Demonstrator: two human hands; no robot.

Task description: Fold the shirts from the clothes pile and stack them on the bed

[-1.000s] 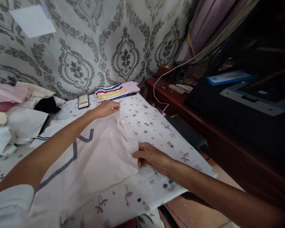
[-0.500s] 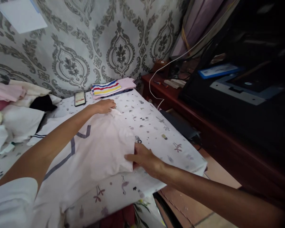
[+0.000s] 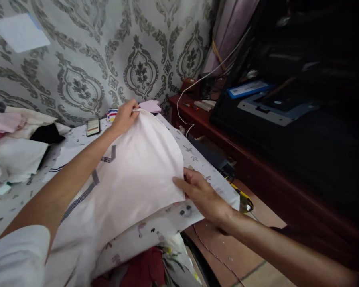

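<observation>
A pale pink garment (image 3: 140,171) with dark striped trim stretches between both hands over the patterned sheet. My left hand (image 3: 127,115) pinches its far edge, raised near the folded clothes. My right hand (image 3: 197,189) grips the near right corner, thumb on top and the other fingers partly hidden behind the cloth. The garment's edge curves taut between the two hands. Its left part lies loose, partly covered by my left forearm.
Behind the left hand are folded clothes (image 3: 150,106). A phone (image 3: 93,127) lies left of them, with a heap of clothes (image 3: 20,155) farther left. A red-brown cabinet (image 3: 242,159) with a large dark screen (image 3: 311,131) borders the right side.
Both hands have gripped and lifted the garment's edge; the left moved up and away, the right moved slightly right. The cloth went from rumpled to stretched. The view has shifted a little.
</observation>
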